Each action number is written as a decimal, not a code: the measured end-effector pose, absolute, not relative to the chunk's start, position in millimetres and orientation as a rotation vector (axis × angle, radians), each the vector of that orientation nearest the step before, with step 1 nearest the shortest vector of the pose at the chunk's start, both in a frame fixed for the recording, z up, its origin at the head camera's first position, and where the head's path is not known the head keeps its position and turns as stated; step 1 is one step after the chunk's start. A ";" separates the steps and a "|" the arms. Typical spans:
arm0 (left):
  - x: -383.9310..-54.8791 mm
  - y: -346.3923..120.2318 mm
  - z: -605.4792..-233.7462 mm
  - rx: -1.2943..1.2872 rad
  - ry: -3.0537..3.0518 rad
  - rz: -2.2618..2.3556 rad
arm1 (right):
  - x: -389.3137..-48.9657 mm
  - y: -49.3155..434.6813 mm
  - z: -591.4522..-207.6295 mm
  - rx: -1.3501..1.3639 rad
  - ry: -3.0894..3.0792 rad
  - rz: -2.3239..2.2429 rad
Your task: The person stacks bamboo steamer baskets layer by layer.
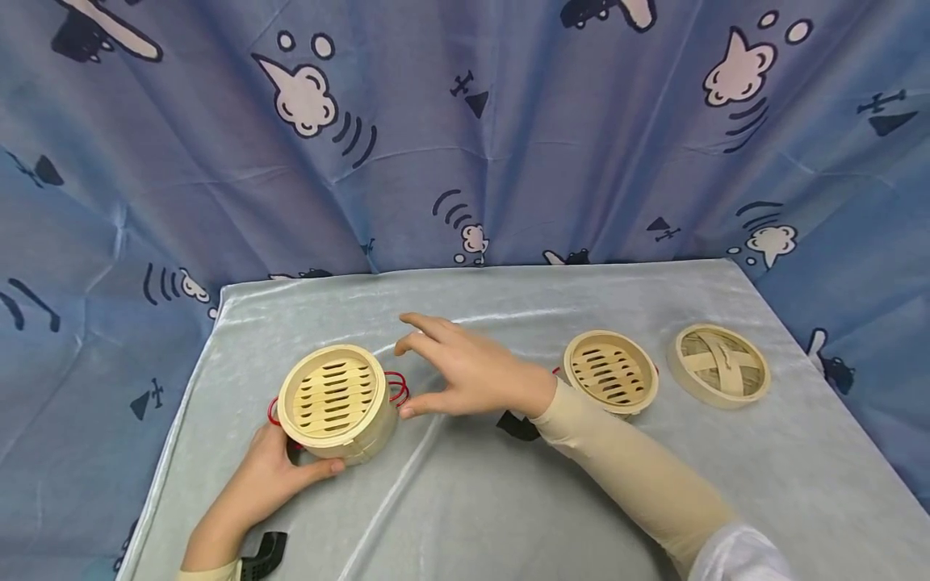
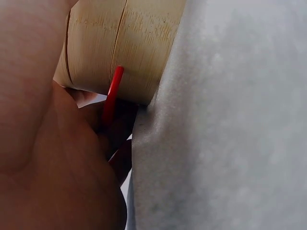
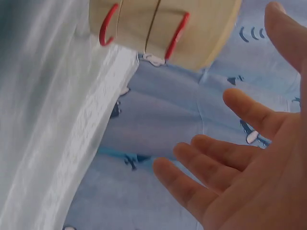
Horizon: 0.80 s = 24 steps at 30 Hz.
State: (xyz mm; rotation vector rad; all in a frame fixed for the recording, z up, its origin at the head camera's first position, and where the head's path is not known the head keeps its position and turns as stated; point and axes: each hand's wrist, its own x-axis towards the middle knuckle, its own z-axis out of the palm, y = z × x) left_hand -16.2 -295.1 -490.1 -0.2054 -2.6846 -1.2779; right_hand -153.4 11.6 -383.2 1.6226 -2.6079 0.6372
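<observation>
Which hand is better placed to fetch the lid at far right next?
Probably the right hand: it is empty and nearer the lid, while the left hand holds the left steamer.

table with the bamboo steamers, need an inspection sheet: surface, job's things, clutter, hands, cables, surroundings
Surface: table covered in pale grey cloth, lightly creased.
Job's things: stack at the left, slatted top uncovered, red loops on its sides; basket at the right, also uncovered; lid beside it.
Clutter: nothing seen.
Left hand: holds the stack's near left side.
Right hand: to the right of the stack, fingers spread, holding nothing.
Cables: nothing seen.
Surroundings: blue printed curtain behind the table and along both sides.
</observation>
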 end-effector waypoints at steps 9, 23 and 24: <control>-15.7 -293.6 -490.2 -0.182 -2.689 -1.334 | -159.2 51.0 -379.1 1.546 -2.619 0.679; -7.7 -277.6 -464.6 -0.161 -2.678 -1.378 | -165.5 106.0 -379.3 1.327 -2.782 0.749; -7.5 -276.4 -461.4 -0.162 -2.678 -1.372 | -166.5 110.1 -379.3 1.318 -2.784 0.747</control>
